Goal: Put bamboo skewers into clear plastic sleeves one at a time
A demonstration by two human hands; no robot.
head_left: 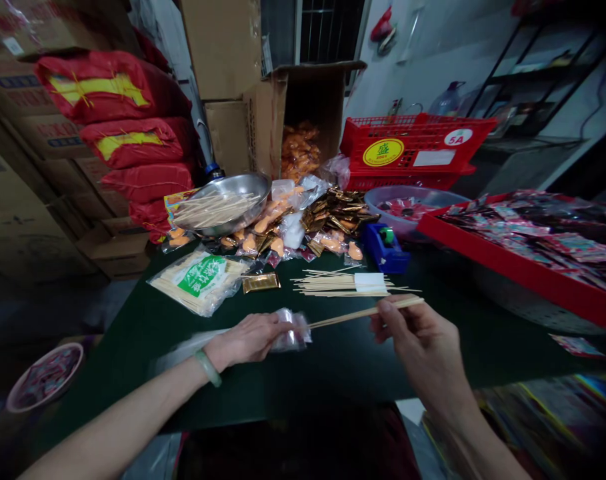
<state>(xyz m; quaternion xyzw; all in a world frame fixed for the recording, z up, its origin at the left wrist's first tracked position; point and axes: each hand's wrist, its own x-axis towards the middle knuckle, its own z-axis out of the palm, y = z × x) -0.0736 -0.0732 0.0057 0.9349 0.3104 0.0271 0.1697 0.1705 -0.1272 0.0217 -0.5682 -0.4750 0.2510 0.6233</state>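
My right hand (417,333) pinches a few thin wooden sticks (353,315), which point left. Their far tips meet the edge of a clear plastic wrapper (295,330). My left hand (250,339), with a pale green bangle at the wrist, presses its outstretched index finger on that wrapper; its other fingers are partly curled. Under and behind my left hand lie blurred clear plastic sleeves (190,348). Beyond the hands is a loose bundle of sticks (323,283) with a white label (369,283) across it. A gold packet (261,283) rests to its left.
A bag of sticks (200,279) lies left on the dark green table (283,393). Behind are a steel bowl (260,193) of sticks, piled packets (337,212) and a blue tape dispenser (387,250). A red tray (507,277) of sachets stands right, a red basket (417,143) behind.
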